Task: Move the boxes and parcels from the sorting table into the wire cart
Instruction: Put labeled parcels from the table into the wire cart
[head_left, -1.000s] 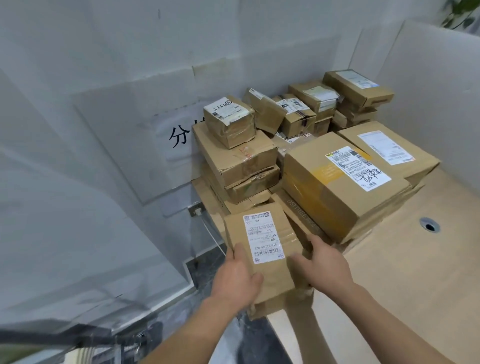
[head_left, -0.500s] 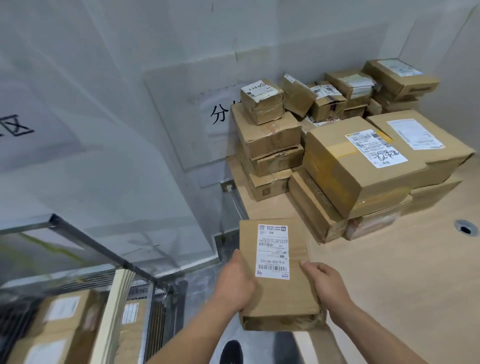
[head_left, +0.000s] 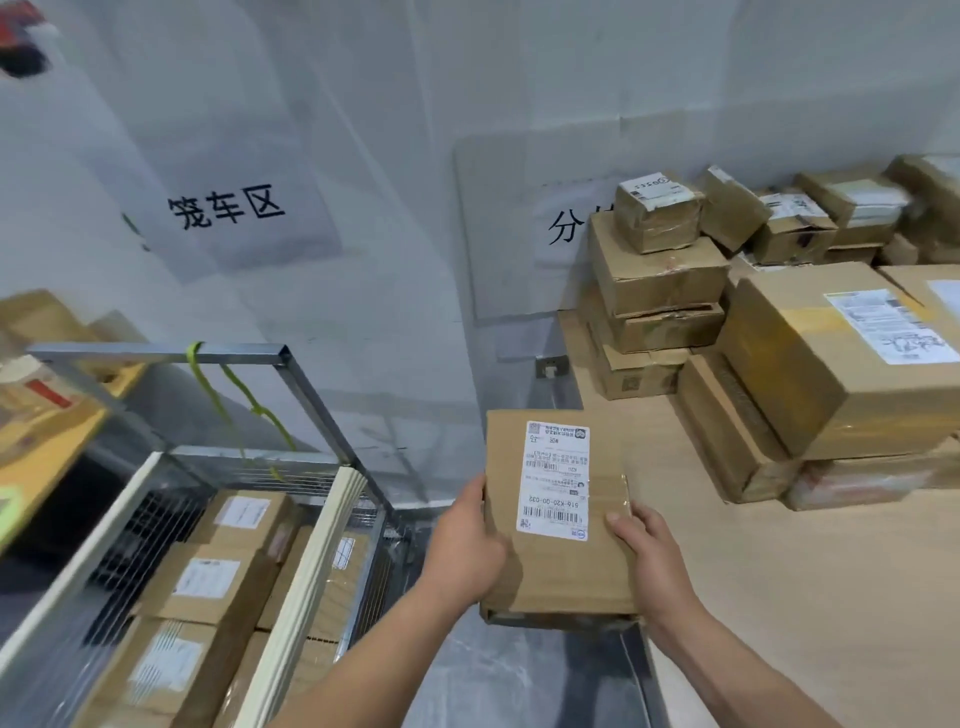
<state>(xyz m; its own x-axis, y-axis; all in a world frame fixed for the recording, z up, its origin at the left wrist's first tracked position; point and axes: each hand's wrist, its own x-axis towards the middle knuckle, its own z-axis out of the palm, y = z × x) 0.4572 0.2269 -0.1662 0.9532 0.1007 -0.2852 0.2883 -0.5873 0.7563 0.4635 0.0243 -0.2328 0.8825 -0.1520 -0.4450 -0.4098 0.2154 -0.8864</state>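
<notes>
1. Hands clamp the parcel (head_left: 558, 519): left hand (head_left: 467, 540) and right hand (head_left: 647, 551) grip opposite edges.
2. Parcel hangs just right of the wire cart (head_left: 291, 364).
3. Best kept level, lifted over the cart's rail, then lowered onto the boxes inside.

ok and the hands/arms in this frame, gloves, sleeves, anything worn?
Nothing worn that shows. The left hand and right hand are bare, no gloves. Both forearms are uncovered as far as the bottom edge of the picture, so no sleeves are in view. No watch, ring or wristband is visible on either one.
</notes>
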